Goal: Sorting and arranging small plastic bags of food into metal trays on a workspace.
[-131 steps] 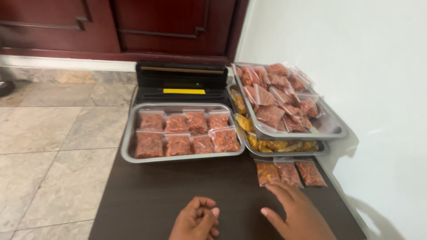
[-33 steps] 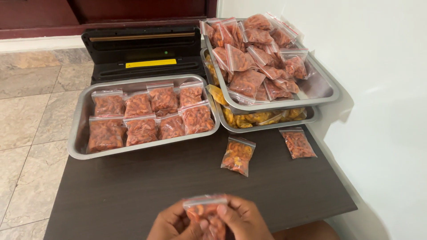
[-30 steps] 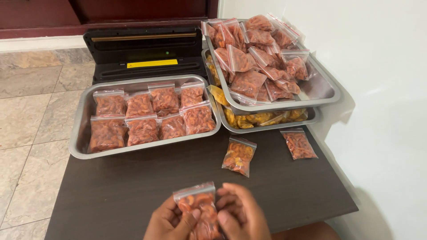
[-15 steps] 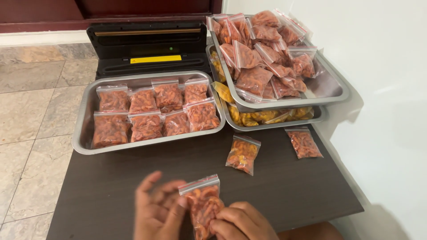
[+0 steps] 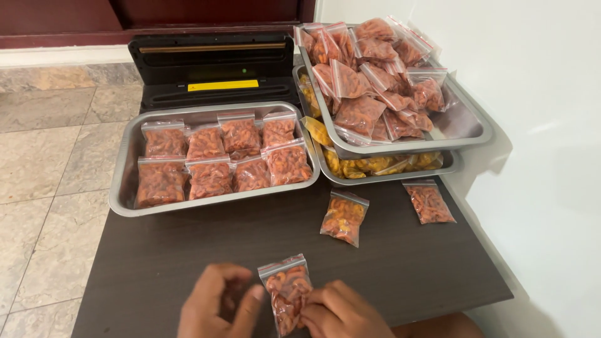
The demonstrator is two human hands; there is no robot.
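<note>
Head view: a small clear zip bag of orange-red snack pieces stands upright at the near edge of the dark table, between both hands. The right hand pinches its lower right side with curled fingers. The left hand is loosely half open just beside it, thumb tip near the bag's left edge, gripping nothing.
</note>
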